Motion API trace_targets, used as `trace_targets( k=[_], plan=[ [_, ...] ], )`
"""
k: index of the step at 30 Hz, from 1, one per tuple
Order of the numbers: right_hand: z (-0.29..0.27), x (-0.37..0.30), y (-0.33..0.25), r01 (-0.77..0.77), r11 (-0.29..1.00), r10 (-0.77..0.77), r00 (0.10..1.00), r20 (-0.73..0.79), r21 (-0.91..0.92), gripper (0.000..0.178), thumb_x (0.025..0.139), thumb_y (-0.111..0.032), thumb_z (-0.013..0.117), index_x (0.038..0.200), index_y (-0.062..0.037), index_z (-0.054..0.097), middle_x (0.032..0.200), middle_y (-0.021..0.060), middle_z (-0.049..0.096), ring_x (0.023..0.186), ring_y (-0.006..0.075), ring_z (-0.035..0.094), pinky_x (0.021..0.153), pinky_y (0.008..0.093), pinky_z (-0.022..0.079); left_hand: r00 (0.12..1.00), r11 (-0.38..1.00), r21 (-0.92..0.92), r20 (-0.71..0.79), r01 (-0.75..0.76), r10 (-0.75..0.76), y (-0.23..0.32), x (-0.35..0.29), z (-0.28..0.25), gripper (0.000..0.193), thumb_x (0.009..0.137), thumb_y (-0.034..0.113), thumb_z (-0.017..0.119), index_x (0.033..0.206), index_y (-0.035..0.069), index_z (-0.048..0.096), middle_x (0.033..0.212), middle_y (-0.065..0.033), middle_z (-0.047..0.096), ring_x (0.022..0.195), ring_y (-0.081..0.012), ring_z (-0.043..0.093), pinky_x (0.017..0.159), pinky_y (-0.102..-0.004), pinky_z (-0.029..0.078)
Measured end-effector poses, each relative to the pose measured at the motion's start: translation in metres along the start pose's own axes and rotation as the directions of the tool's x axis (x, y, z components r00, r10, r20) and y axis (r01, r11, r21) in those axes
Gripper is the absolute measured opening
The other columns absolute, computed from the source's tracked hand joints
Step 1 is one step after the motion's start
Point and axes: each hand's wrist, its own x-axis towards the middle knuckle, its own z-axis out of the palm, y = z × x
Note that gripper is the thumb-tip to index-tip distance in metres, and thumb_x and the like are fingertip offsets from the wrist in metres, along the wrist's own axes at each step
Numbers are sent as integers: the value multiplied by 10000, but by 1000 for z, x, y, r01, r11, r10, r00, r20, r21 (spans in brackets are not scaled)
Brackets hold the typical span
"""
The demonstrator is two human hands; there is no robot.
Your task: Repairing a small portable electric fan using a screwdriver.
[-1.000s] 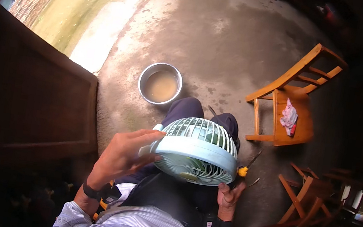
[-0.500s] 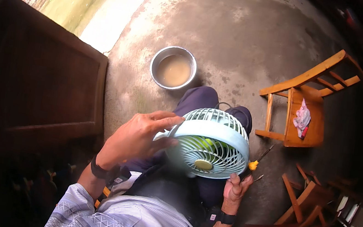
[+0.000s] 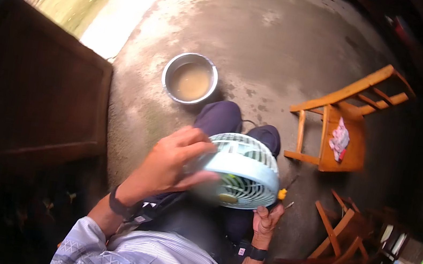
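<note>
Above my lap I hold a small pale-blue fan with a round ribbed cage and a yellowish hub. My left hand grips its left side, fingers over the upper rim and the blurred thumb across the front. Under the lower right edge, my right hand supports the fan with bent fingers. A screwdriver with a yellow handle sticks out beside these fingers, its dark shaft pointing up and away. A second thin metal tip shows just below it; the rest is hidden.
A metal basin of cloudy water stands on the concrete floor beyond my knees. To the right, a wooden chair bears a crumpled pinkish cloth with something red. Folded wooden furniture lies nearer; a dark wooden panel stands left.
The fan has tilted, so less of its front grille shows. My left thumb has moved further across its front. The whole view has shifted slightly, with the surroundings now further left.
</note>
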Motion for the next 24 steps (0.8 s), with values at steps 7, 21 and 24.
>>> trace_targets(
  k=[7, 21, 24],
  plan=[
    [-6, 45, -30, -91, 992, 90, 996, -18, -90, 337, 1069, -297, 681, 1192, 15, 652, 862, 9, 576, 648, 72, 480, 598, 280, 443, 992, 993, -24, -58, 112, -113, -2, -13, -5, 473, 734, 304, 937, 1024, -12, 735, 940, -127, 666, 856, -284, 658, 765, -374, 525],
    [-139, 271, 138, -190, 624, 96, 981, -167, -758, 265, 954, -257, 729, 1056, -14, 747, 834, 74, 729, 745, 132, 683, 689, 334, 568, 944, 940, 88, -41, 330, -328, -17, 22, 2, 556, 620, 465, 897, 855, 13, 675, 802, -99, 594, 727, -233, 595, 664, -361, 459],
    [-140, 309, 181, -308, 744, 158, 943, -292, -593, 237, 881, -210, 803, 1023, -22, 772, 801, 106, 737, 735, 177, 721, 708, 348, 579, 923, 920, 89, -78, 383, -376, -19, 26, 9, 519, 655, 471, 915, 841, 52, 672, 787, -65, 555, 709, -204, 569, 637, -343, 447]
  ],
)
